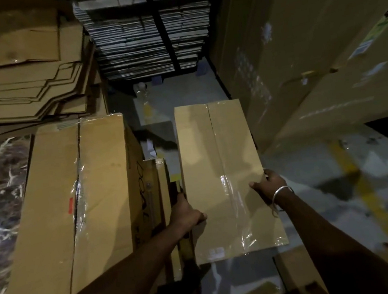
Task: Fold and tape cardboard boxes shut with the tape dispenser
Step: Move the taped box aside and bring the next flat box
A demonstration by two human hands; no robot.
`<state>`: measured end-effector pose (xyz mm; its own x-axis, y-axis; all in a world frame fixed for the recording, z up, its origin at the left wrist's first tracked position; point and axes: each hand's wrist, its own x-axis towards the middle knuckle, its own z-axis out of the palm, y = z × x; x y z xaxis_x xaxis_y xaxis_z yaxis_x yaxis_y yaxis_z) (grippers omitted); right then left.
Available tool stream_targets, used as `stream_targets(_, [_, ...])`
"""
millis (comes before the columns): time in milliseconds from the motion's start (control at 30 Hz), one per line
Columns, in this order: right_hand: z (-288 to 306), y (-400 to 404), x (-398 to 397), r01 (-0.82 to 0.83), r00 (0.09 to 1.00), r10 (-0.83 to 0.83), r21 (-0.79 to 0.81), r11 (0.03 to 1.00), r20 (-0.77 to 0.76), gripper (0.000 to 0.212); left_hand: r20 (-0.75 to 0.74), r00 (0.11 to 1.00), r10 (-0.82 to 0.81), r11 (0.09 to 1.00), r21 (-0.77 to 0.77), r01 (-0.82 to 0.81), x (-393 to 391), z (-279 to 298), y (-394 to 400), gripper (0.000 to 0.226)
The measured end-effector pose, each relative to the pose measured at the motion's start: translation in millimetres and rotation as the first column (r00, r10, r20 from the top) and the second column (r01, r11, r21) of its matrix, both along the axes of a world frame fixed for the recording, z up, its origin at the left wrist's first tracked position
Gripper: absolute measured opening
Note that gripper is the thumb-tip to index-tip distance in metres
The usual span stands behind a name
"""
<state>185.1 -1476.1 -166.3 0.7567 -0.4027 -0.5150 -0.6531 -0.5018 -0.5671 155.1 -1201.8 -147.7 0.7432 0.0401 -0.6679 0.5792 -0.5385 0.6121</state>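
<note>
**Taped box in both hands, ready to be set aside**

I am looking down at a narrow cardboard box [225, 179] held between my two hands above the floor [310, 170]. Its top flaps are folded shut and meet at a centre seam, and a strip of clear tape [233, 197] runs along that seam, glinting most near my end. So I judge the folding and taping of this box to be done, and the step in hand to be carrying or placing it.

My left hand [186, 213] takes the box's left edge: the thumb lies on the top face and the fingers curl down over the side, where I cannot see them. My right hand [267, 183], with a metal bangle [281, 194] at the wrist, holds the right edge in the same way, thumb on top and fingers wrapped round the side. Each grip is a clamp on the box, not spread.

Just beside the box on the left stands a larger taped box [79, 202], with a thin carton [163, 198] wedged between the two. Flat unfolded cardboard [25, 76] is stacked at the far left, and a strapped bundle of flat sheets [147, 27] sits straight ahead.

The tape dispenser is not in view (it may be below the frame, but I cannot tell). The next move, as I judge it, calls for setting this box down clear of the others, then freeing a hand to fetch a flat sheet.
</note>
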Motion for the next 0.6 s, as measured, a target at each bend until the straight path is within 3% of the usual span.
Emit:
stream_targets(167, [4,-5,-2,-0.036,0.998,0.034,-0.032,0.999,-0.044,0.043,0.085,0.995,-0.056,0.997,0.065,0.05,-3,6,-8,0.107])
stream_targets(400, [6,11,-2,0.056,0.997,-0.061,-0.098,0.994,-0.054,0.046,0.073,0.949,-0.306,0.946,0.139,0.294,5,15,-8,0.105])
stream_targets(467, [11,20,-3,0.087,0.994,-0.095,-0.135,0.987,-0.054,0.048,0.061,0.955,-0.291,0.954,0.098,0.284,7,19,-4,0.094])
stream_targets(600, [24,47,-9,0.055,0.998,-0.044,-0.271,0.961,0.047,0.063,0.148,0.958,-0.245,0.968,0.091,0.233,10,30,9,0.038])
